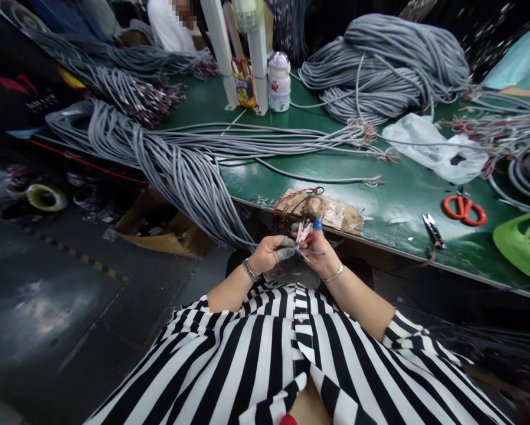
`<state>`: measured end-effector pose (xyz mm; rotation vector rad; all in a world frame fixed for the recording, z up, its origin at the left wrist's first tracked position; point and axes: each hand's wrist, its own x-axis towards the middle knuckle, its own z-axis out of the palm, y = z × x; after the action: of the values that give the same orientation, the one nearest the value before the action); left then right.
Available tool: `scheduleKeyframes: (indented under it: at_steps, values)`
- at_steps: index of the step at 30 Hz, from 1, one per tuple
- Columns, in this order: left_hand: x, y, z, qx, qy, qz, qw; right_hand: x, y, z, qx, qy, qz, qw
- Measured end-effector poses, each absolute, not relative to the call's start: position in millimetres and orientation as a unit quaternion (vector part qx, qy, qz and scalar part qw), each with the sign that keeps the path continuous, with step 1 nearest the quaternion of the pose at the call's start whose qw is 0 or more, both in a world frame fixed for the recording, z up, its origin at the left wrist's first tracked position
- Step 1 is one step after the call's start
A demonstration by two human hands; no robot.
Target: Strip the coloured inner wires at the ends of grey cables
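My left hand (pixel 270 252), with grey covers on its fingertips, is closed around the end of a grey cable. My right hand (pixel 321 252) wears a blue fingertip cover and pinches the thin loose wires (pixel 304 234) fanning out of that end. Small pale pinkish-white pieces show among the wires, too small to make out. Just beyond the hands, a worn wooden block (pixel 342 217) with red and black leads lies at the table's edge. A thick bundle of grey cables (pixel 189 177) hangs over the edge beside my left hand.
Orange-handled scissors (pixel 464 209), thread snips (pixel 433 229) and a green plastic basket (pixel 526 242) lie on the green table (pixel 287 174) at right. A large cable coil (pixel 384 65), plastic bag (pixel 437 147) and lilac bottle (pixel 279 82) stand farther back. A cardboard box (pixel 159 227) sits below, left.
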<state>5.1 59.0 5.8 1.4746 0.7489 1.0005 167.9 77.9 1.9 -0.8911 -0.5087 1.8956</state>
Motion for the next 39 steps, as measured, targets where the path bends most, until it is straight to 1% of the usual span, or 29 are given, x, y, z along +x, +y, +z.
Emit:
scheduleKeyframes:
  at_steps: [7, 10, 12, 16, 20, 21, 23, 27, 29, 32, 34, 36, 38, 39]
  values:
    - [-6, 31, 17, 0.668, 0.283, 0.377, 0.576, 184, 65, 6, -0.311, -0.201, 0.804, 0.466]
    - [-12, 14, 19, 0.701, 0.263, 0.357, 0.558, 193, 57, 4, -0.326, -0.208, 0.799, 0.460]
    - [-16, 7, 14, 0.678, 0.296, 0.375, 0.559, 198, 50, 1, -0.348, -0.228, 0.786, 0.458]
    - [-22, 1, 0, 0.570, 0.388, 0.457, 0.561, 205, 31, -5, -0.397, -0.328, 0.709, 0.482]
    - [-20, -1, 0, 0.572, 0.409, 0.463, 0.540, 213, 14, 1, -0.395, -0.472, 0.586, 0.528]
    - [-19, -1, 2, 0.591, 0.409, 0.460, 0.522, 215, 11, 6, -0.385, -0.507, 0.561, 0.529]
    - [-17, -1, 6, 0.645, 0.408, 0.452, 0.462, 216, 6, 17, -0.383, -0.566, 0.528, 0.504]
    - [-16, 1, 10, 0.767, 0.385, 0.422, 0.293, 213, 3, 32, -0.429, -0.633, 0.477, 0.433]
    - [-17, 1, 9, 0.805, 0.374, 0.414, 0.201, 210, 4, 31, -0.440, -0.626, 0.482, 0.426]
    - [-23, -1, 5, 0.822, 0.358, 0.434, 0.090, 207, 5, 25, -0.441, -0.575, 0.551, 0.415]
    - [-27, -1, 3, 0.824, 0.341, 0.450, 0.049, 204, 4, 25, -0.427, -0.543, 0.612, 0.386]
    - [-30, 2, 5, 0.831, 0.331, 0.447, 0.031, 201, 2, 28, -0.407, -0.519, 0.664, 0.351]
    - [-32, 6, 11, 0.842, 0.337, 0.420, 0.045, 199, 0, 32, -0.382, -0.500, 0.704, 0.331]
    - [-32, 9, 14, 0.845, 0.343, 0.403, 0.070, 199, 0, 34, -0.370, -0.494, 0.715, 0.327]
